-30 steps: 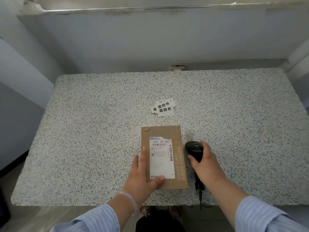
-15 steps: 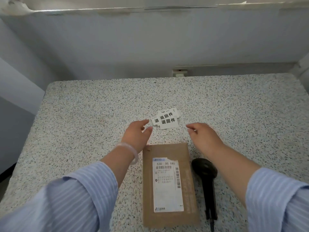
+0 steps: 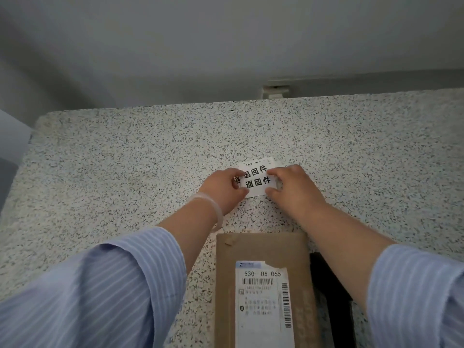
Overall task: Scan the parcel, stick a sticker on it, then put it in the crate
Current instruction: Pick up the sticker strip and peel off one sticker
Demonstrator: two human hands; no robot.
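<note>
A small pile of white stickers (image 3: 256, 179) with black characters lies mid-table. My left hand (image 3: 222, 190) pinches the pile's left edge and my right hand (image 3: 292, 187) pinches its right edge, fingers on the top sticker. The brown cardboard parcel (image 3: 261, 249), with a white barcode label (image 3: 263, 305), lies flat near the front edge between my forearms, untouched. The black scanner (image 3: 329, 290) lies just right of the parcel, partly hidden by my right arm. No crate is in view.
The speckled stone table (image 3: 113, 172) stretches wide to the left and right of the stickers. A grey wall (image 3: 226, 46) rises behind it, with a small white fitting (image 3: 275, 91) at the table's back edge.
My hands left the parcel and the scanner, reached forward and closed on the sticker pile from both sides. The camera moved closer to the table.
</note>
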